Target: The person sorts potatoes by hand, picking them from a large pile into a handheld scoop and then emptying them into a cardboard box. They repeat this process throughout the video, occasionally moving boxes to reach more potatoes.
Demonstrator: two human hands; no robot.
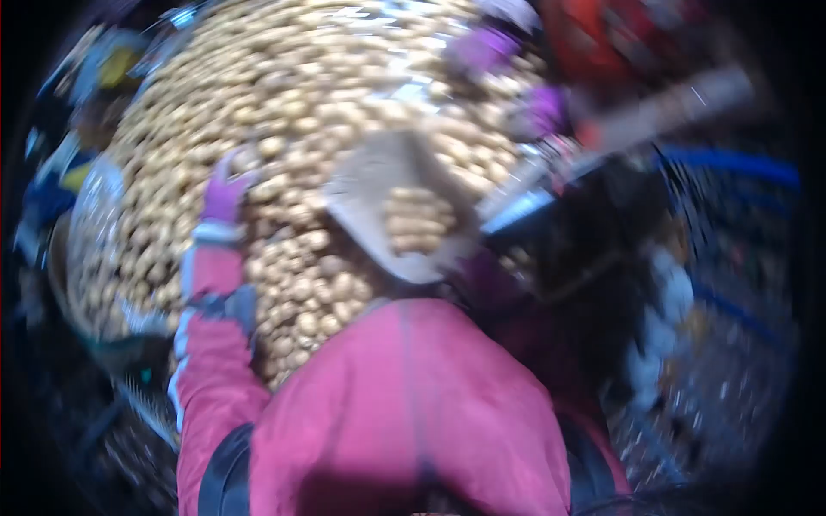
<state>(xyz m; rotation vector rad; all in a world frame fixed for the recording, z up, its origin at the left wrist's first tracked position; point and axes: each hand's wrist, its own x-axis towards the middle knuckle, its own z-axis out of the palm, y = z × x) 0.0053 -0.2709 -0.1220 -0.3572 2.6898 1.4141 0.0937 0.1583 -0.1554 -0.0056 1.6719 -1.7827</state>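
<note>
A broad heap of potatoes (288, 202) spreads in front of me. My left hand (225, 196), in a purple glove, reaches onto the heap with thumb and fingers curved around a potato (246, 158). Near my body, a box with pale walls (370, 185), probably cardboard, is tilted among the potatoes. Several potatoes (417, 221) lie together inside it. My right hand (483, 273), dark purple and blurred, is closed at the box's lower right edge; its fingers are partly lost in shadow.
Another person's purple-gloved hands (482, 52) are over the far right of the heap. A long pale bar (671, 107) and a blue rail (731, 163) are at right. Clear plastic (99, 206) lines the heap's left edge. Motion blurs much of the view.
</note>
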